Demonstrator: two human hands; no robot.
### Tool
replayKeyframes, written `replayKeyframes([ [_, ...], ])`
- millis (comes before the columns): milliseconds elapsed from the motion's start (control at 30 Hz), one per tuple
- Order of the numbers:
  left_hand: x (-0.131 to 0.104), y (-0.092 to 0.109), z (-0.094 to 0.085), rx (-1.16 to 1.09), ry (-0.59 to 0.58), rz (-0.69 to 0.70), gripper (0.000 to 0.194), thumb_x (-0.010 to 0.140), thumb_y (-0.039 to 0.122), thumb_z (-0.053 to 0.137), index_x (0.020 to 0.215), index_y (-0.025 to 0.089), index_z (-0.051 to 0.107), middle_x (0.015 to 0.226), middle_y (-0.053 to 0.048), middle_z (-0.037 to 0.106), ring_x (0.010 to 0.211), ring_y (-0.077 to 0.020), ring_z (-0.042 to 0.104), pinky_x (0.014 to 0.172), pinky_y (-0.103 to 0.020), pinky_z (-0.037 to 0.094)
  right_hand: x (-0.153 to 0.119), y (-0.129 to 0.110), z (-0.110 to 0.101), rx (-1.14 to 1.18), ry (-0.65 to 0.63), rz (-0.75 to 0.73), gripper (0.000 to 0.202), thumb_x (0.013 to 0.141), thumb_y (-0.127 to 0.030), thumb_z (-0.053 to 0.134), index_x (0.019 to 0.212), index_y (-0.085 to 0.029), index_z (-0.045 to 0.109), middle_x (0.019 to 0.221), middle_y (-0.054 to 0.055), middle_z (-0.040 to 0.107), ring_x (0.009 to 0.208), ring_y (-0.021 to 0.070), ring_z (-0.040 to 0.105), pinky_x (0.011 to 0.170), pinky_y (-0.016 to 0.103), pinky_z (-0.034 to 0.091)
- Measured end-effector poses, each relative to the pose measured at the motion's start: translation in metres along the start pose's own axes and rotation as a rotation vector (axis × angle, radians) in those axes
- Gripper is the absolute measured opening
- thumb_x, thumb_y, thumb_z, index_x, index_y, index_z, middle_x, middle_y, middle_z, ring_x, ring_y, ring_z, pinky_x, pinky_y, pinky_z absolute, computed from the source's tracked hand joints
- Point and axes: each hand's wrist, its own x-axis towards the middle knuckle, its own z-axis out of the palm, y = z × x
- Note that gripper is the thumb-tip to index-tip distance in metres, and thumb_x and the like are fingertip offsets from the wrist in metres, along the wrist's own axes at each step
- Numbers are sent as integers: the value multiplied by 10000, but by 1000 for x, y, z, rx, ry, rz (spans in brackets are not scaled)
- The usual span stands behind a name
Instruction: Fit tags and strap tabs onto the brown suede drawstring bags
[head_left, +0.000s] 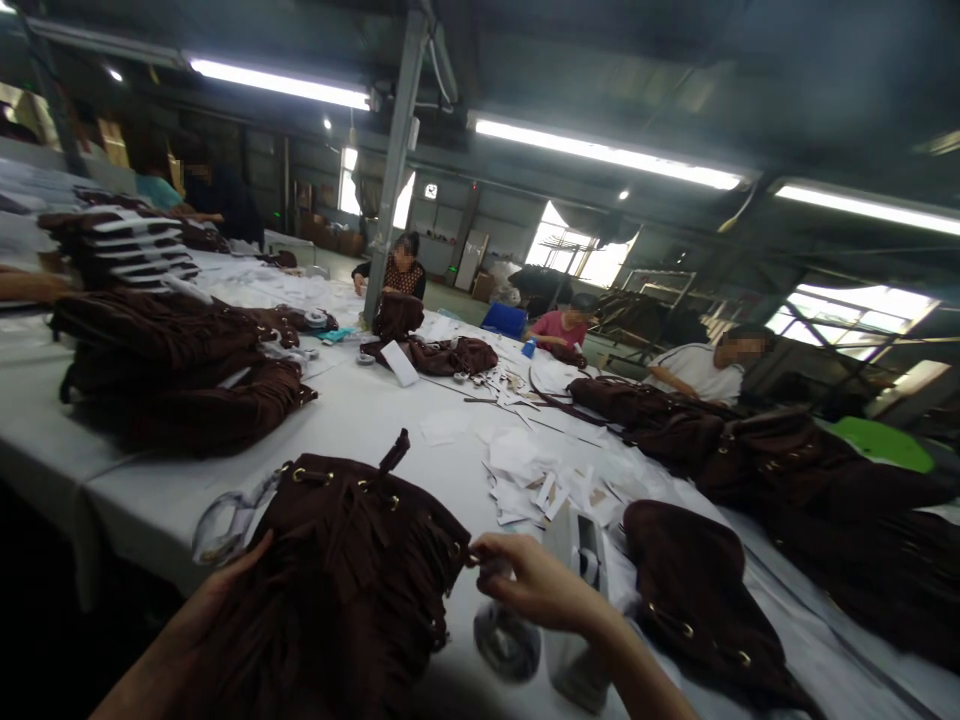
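Nearby: one brown fringed bag (337,560), near side of bench (360,410), eyelets fitted, remaining work unclear; left hand (221,595) gripping its left side, right hand (536,580) pinching its right edge.

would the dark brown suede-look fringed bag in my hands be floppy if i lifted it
The dark brown fringed bag would probably sag, since its sides crease softly. Its loose fringe may swing. Rolling seems unlikely given its broad shape.

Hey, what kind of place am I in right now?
Probably a bag factory or workshop: stacked brown bags, loose white paper across a long white table, and several people around it.
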Motion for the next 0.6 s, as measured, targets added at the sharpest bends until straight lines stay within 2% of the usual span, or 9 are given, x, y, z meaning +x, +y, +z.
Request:
replayKeyframes([
  [67,2,6,10,41,12,14,436,802,335,600,1193,142,603,907,-102,749,931,-341,675,804,-461,563,19,-2,-14,-206,187,-159,209,689,-48,520,777,-190,646,669,-24,640,637,126,592,614,220,454],
  [133,5,9,21,77,7,22,436,788,369,606,1171,162,623,901,-97,750,937,-348,672,790,-462,565,38,2,-21,-306,352,-267,239,727,-25,460,763,-195,623,709,5,660,768,162,636,715,270,490],
  [200,8,10,30,100,2,18,425,768,381,620,1144,184,642,898,-90,751,948,-359,666,777,-469,566,52,17,-20,-343,461,-332,279,755,-8,406,797,-195,609,925,65,683,1063,203,583,914,367,450],
  [267,12,8,35,123,7,13,422,741,370,648,1129,203,650,892,-83,753,950,-370,663,760,-472,568,58,41,-11,-370,519,-323,347,721,24,396,891,-190,610,1208,105,600,1282,226,413,1049,453,332],
  [333,16,3,36,148,28,4,436,719,366,674,1126,213,650,884,-82,754,940,-377,664,734,-468,573,55,71,6,-374,542,-205,519,623,67,401,1026,-186,608,1362,115,489,1340,247,332,1086,494,271],
  [433,20,-6,32,183,78,-18,445,713,372,688,1122,202,647,850,-87,757,905,-371,677,698,-442,581,37,106,33,-300,519,-10,607,566,73,406,1070,-178,633,1285,126,565,1258,261,453,1061,472,336],
  [500,23,-10,27,204,113,-30,449,719,380,688,1121,187,642,822,-87,758,880,-359,686,686,-417,585,25,118,47,-226,578,77,548,620,39,411,1076,-163,639,1230,128,602,1214,247,497,1051,424,367],
  [600,28,-10,22,236,146,-39,482,728,411,682,1145,177,622,801,-81,758,855,-342,695,678,-393,587,15,122,57,-71,780,297,430,764,-89,398,1147,-147,586,1206,138,597,1162,248,531,1038,417,381],
])
